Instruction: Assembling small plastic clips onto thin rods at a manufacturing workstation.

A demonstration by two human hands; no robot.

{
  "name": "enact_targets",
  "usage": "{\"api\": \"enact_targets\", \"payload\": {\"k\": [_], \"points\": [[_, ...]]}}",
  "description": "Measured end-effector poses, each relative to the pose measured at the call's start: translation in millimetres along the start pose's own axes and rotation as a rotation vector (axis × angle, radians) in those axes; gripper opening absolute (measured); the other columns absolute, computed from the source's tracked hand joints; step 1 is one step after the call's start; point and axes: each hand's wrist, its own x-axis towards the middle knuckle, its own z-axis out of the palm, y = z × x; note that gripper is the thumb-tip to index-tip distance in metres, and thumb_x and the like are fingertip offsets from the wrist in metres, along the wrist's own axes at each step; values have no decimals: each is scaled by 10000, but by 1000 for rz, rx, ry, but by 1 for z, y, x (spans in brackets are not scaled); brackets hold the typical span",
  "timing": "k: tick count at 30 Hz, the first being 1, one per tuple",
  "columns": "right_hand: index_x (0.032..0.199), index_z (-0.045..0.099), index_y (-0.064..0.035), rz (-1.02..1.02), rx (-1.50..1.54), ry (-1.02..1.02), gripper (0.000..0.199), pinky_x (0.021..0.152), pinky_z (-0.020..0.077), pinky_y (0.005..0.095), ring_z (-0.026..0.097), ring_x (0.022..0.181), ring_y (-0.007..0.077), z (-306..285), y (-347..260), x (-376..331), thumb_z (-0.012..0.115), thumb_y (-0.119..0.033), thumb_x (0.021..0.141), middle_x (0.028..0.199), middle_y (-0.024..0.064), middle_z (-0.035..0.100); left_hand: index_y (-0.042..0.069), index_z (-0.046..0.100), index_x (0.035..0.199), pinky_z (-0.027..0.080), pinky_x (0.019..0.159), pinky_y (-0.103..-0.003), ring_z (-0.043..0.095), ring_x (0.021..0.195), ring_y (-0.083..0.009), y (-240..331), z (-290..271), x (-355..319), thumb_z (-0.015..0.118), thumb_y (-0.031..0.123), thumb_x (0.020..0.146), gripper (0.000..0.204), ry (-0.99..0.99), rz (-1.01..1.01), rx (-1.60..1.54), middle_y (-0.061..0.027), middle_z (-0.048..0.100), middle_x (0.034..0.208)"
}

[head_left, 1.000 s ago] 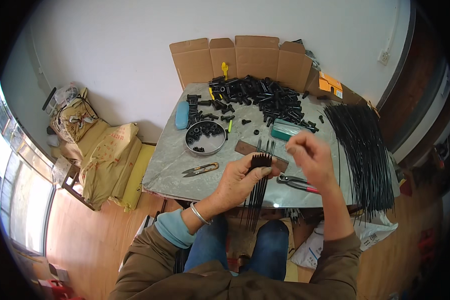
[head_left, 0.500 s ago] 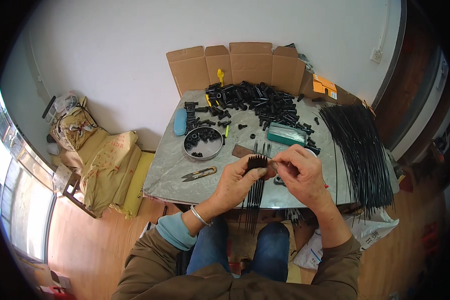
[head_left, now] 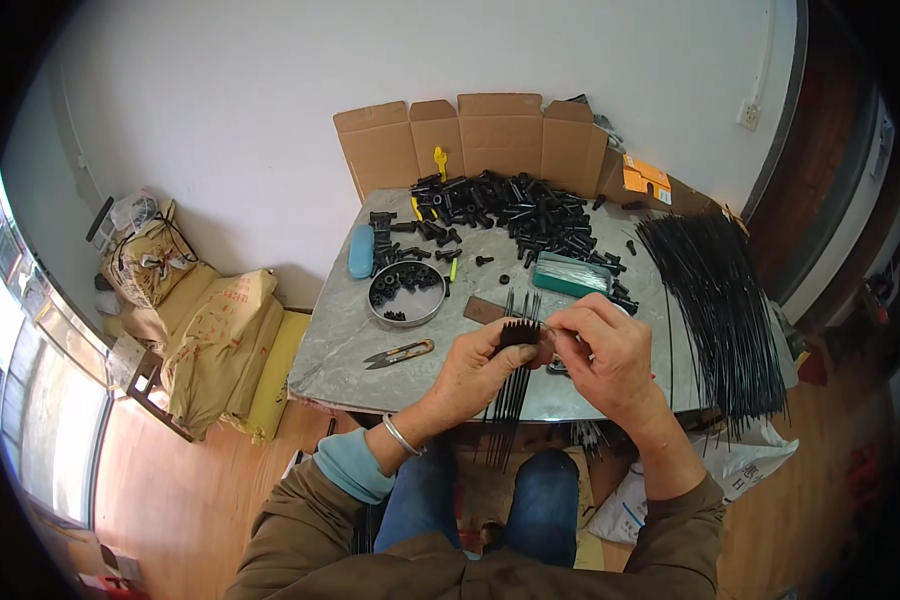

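Observation:
My left hand (head_left: 473, 372) is closed around a black comb-like piece (head_left: 519, 336) with a row of short teeth, near the table's front edge. Thin black rods or cords (head_left: 508, 412) run past that piece and hang down over my lap; their tips show beyond it. At its right side, my right hand (head_left: 608, 352) is pinched with thumb and forefinger together. Whatever lies between those fingertips is too small to make out. A pair of thread snips (head_left: 401, 353) lies left of my left hand, and a brown block (head_left: 484, 309) sits just beyond it.
A round tin (head_left: 407, 318) holds small black parts. Behind it is a heap of black fittings (head_left: 530, 213) against folded cardboard (head_left: 500, 135). A green box (head_left: 571, 274) with clear needle-like pieces and a large bundle of black cords (head_left: 715, 310) lie to the right. A blue case (head_left: 361, 251) is at left.
My right hand has shifted slightly right and down at the comb-like piece. My left hand keeps its hold. The table things appear a little lower in the picture.

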Motion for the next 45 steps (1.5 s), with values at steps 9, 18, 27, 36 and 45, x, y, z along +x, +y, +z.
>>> {"api": "enact_targets", "payload": {"k": [9, 18, 27, 36, 45], "points": [[807, 661, -46, -224, -142, -38, 123, 511, 476, 289, 605, 592, 205, -19, -5, 14, 700, 23, 712, 748, 52, 616, -26, 619, 1091, 507, 834, -265, 621, 911, -127, 0, 0, 1, 556, 34, 924, 188, -52, -45, -4, -57, 665, 982], [829, 637, 3, 124, 305, -120, 133, 522, 470, 273, 606, 607, 195, -6, 3, 6, 714, 21, 722, 723, 75, 590, -25, 615, 1137, 490, 883, -265, 618, 992, -129, 4, -5, 7, 568, 74, 930, 234, -188, -127, -146, -59, 668, 1043], [775, 595, -86, -174, -27, -148, 222, 492, 452, 313, 579, 575, 206, -8, 4, 13, 783, -147, 673, 700, 30, 543, 31, 629, 1183, 474, 820, -214, 561, 919, -39, 7, -12, 12, 633, 146, 913, 293, -269, -131, -29, 19, 656, 993], [797, 605, -44, -130, -118, -173, 219, 516, 477, 303, 620, 603, 213, -3, -6, 10, 783, -138, 710, 728, 65, 585, 45, 625, 1197, 494, 806, -222, 574, 920, -49, 6, -19, 11, 641, 165, 911, 311, -251, -118, 42, 12, 664, 981], [773, 592, -51, -119, -151, -198, 215, 503, 460, 310, 612, 591, 205, -4, -15, 18, 778, -143, 717, 713, 54, 578, 29, 637, 1161, 495, 805, -233, 574, 905, -51, 2, -22, 11, 656, 160, 897, 296, -262, -48, 82, 7, 671, 955]]}}
